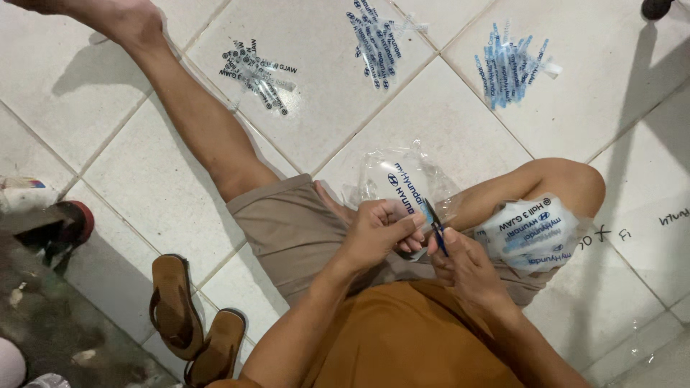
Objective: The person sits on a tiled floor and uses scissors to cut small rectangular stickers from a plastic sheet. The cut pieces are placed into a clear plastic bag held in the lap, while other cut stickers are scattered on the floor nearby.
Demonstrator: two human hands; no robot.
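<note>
Left hand (377, 230) pinches a clear printed plastic sheet (402, 188); right hand (463, 262) grips small blue scissors (435, 225) upright.

Three strip piles (374, 39), two sandals (172, 305)

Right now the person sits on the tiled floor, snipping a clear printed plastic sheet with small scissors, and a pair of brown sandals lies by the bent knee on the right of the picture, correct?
Not quite. The head view shows the brown sandals at lower left, beside the outstretched leg, not by the bent knee. The rest holds: the left hand holds the plastic sheet, the right hand the scissors.
</note>
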